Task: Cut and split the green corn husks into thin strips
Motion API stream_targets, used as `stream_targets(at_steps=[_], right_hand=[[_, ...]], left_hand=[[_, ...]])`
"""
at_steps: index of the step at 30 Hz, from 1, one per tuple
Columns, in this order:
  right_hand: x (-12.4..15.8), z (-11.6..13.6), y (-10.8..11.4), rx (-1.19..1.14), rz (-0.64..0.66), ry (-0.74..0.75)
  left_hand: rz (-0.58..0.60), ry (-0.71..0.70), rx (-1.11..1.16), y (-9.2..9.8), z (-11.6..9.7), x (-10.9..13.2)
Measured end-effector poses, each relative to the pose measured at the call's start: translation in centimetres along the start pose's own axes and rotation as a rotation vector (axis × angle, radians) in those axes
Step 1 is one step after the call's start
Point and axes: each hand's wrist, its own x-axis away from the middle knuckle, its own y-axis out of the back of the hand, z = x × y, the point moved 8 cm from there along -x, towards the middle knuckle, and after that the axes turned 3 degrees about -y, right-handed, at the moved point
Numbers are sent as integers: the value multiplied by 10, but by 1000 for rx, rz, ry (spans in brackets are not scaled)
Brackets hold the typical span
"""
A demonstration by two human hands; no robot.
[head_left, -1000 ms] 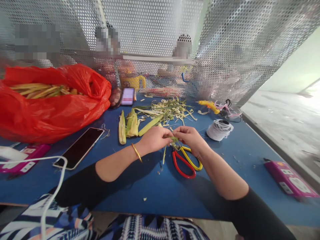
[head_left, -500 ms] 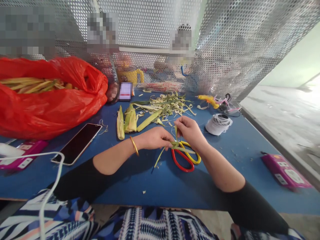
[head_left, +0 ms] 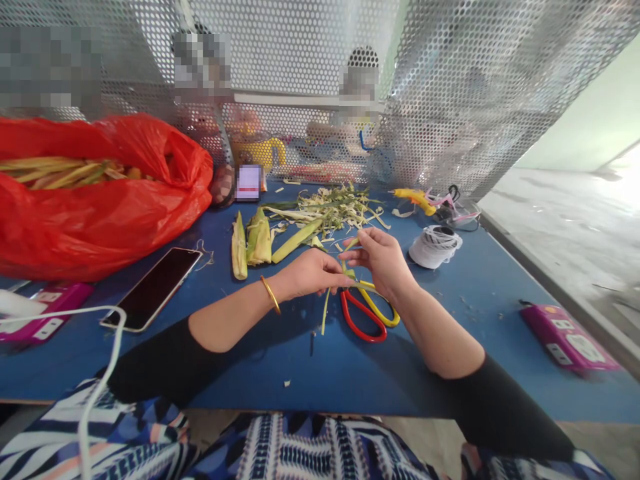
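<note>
My left hand (head_left: 311, 272), with a gold bangle on its wrist, pinches the lower part of a thin green leaf strip (head_left: 346, 265) above the blue table (head_left: 320, 373). My right hand (head_left: 381, 257) pinches the strip's upper end and holds it a little higher, to the right. A loose end of the strip (head_left: 325, 311) hangs down toward the table. Scissors with one red and one yellow handle (head_left: 365, 310) lie on the table just under both hands.
A red plastic bag of yellow-green husks (head_left: 95, 193) fills the left. A phone (head_left: 153, 287), pink power strips (head_left: 567, 339), a spool of white string (head_left: 435, 245), a yellow glue gun (head_left: 414, 198), husk pieces (head_left: 253, 243) and trimmings (head_left: 330, 210) lie about. People sit behind a perforated metal screen (head_left: 450, 100).
My right hand has lifted and drawn the strip's upper end up and away from the left hand, stretching it out. The view has shifted slightly.
</note>
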Motion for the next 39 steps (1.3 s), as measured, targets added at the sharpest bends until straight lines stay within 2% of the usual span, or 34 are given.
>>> stream_targets(at_steps=[4,7,10,13,15,17,19,21,23,26,28,31,32,33,35,37,39], right_hand=[[0,-1,3,-73,-49,26],[-3,-3,5,-95,-60,59],[-8,1,8,-51,-47,141],[-8,16,18,103,-110,303],[-2,31,22,305,-162,426],[2,41,16,548,-120,487],[4,40,7,714,-5,481],[3,35,3,762,72,453],[-2,28,5,768,58,420],[-8,20,10,835,-36,400],[1,29,9,921,-149,554],[42,54,-9,1067,-294,1022],[56,56,-21,1126,-264,1169],[69,53,-35,1198,-180,1291],[84,37,-60,1374,9,1443],[87,19,-75,1541,106,1490],[82,8,-81,1645,109,1471]], left_hand=[[-16,39,-51,-3,4,1],[29,27,-6,-7,2,1],[-11,57,83,-4,4,1],[-125,104,194,6,6,1],[-210,126,258,15,8,1],[-288,146,313,24,9,1],[-346,162,341,32,11,2],[-362,177,342,35,12,2],[-337,185,348,32,13,0],[-318,199,392,28,15,0],[-360,232,447,29,19,1],[-459,259,553,35,24,4],[-488,252,585,36,25,4],[-510,244,614,37,25,4],[-529,230,664,35,26,3],[-541,213,692,32,25,3],[-561,182,689,30,23,3]])
